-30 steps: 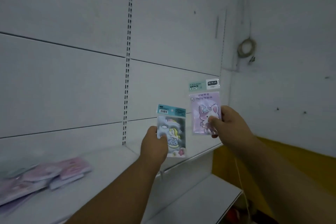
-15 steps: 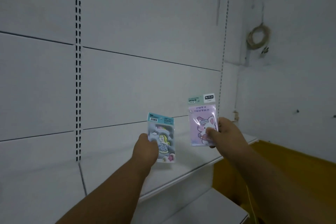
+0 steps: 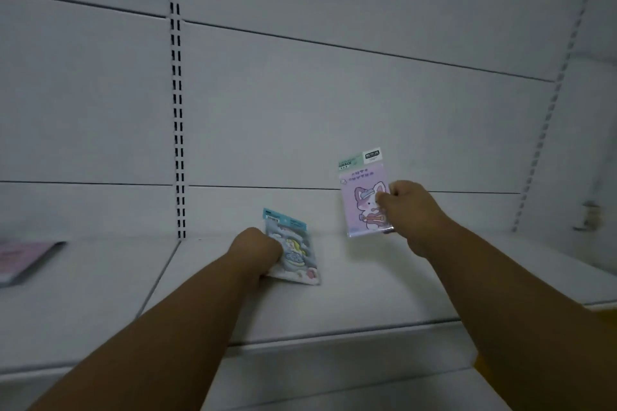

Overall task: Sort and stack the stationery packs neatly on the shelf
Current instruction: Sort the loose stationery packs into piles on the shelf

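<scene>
My left hand (image 3: 255, 252) grips a blue-topped stationery pack (image 3: 293, 248) with a cartoon figure, holding it low and tilted just over the white shelf (image 3: 350, 297). My right hand (image 3: 405, 208) pinches a lilac pack (image 3: 362, 197) with a cartoon animal and a green header. That pack is upright, above the shelf's back part, close to the rear panel. Whether the blue pack's lower edge touches the shelf I cannot tell.
A pink pack (image 3: 25, 259) lies flat on the neighbouring shelf section at far left. A slotted upright (image 3: 177, 110) divides the white back panels. A second slotted upright (image 3: 551, 103) runs up the right side. A yellow surface (image 3: 606, 314) shows beyond the shelf's right end.
Both hands have moved forward and down toward the shelf. The blue pack has dropped from mid-air to just above the shelf surface, and the lilac pack is nearer the back panel.
</scene>
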